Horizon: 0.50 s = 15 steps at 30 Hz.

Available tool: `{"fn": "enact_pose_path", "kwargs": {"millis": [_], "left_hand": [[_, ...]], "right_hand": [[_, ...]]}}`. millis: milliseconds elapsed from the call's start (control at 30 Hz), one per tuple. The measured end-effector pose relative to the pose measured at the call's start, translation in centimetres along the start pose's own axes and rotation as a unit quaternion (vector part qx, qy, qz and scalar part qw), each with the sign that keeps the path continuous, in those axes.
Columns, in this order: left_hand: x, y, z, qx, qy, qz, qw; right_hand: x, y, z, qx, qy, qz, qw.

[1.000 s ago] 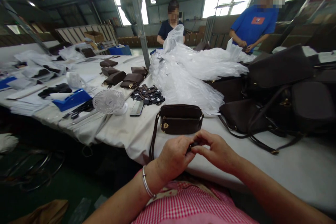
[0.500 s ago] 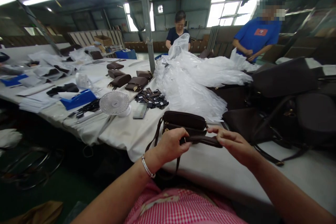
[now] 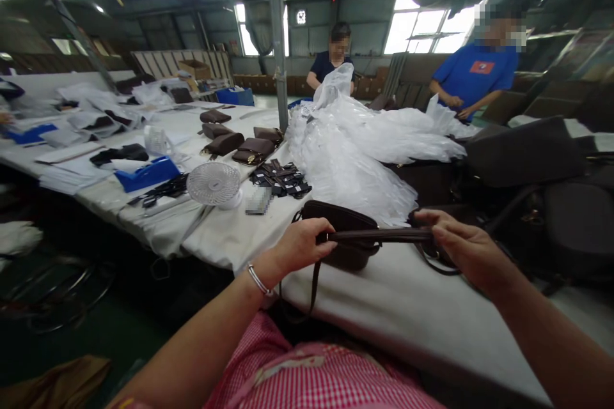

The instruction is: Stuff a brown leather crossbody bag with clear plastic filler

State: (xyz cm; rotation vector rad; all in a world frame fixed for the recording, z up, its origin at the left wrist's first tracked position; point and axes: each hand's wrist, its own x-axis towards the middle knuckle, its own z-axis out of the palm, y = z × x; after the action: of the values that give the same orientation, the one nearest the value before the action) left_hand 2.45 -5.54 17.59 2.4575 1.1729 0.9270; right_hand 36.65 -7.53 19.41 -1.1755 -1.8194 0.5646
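Observation:
A dark brown strap [image 3: 378, 236] is stretched level between my two hands, in front of a small dark brown handbag [image 3: 348, 257] on the table. My left hand [image 3: 303, 244] is closed on the strap's left end. At its other end, my right hand [image 3: 458, 244] pinches the strap between thumb and fingers. A loop of strap hangs from the bag's left side over the table edge. Part of the bag's front is hidden behind the stretched strap.
Clear plastic bags [image 3: 355, 147] are heaped behind the handbag. More dark bags [image 3: 522, 147] are piled at the right. A white fan [image 3: 214, 184], black tags [image 3: 281, 177] and several brown pouches [image 3: 254, 151] lie left. Two people stand across the table.
My right hand has moved right and slightly up, drawing the strap out longer and straighter. My left hand has shifted a little left and up. The view has turned slightly.

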Motion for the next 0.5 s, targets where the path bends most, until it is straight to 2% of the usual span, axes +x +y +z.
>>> {"fn": "enact_pose_path", "kwargs": {"millis": [33,100,200,300,367,433,500], "left_hand": [[0.2,-0.1,0.0,-0.003,-0.001,0.000,1.000],[0.7,0.5,0.4,0.001,-0.008,0.018,1.000],[1.4,2.0,1.5,0.014,-0.014,0.069,0.997],[1.4,2.6,2.0,0.037,-0.018,0.108,0.993],[1.0,2.4,1.9,0.046,-0.012,0.109,0.993],[0.5,1.8,1.6,0.044,0.000,0.100,0.994],[0.0,1.1,1.3,0.039,0.010,0.089,0.995]], "right_hand": [[0.0,0.1,-0.3,-0.030,-0.033,-0.007,0.999],[0.2,-1.0,0.3,-0.093,-0.108,-0.037,0.989],[0.7,-4.2,4.1,-0.158,-0.178,-0.060,0.969],[1.3,-6.4,8.3,-0.195,-0.175,-0.038,0.964],[1.6,-6.7,10.1,-0.181,-0.149,-0.020,0.972],[1.6,-6.4,10.6,-0.125,-0.139,-0.006,0.982],[1.6,-5.8,10.0,-0.065,-0.141,0.006,0.988]]}}
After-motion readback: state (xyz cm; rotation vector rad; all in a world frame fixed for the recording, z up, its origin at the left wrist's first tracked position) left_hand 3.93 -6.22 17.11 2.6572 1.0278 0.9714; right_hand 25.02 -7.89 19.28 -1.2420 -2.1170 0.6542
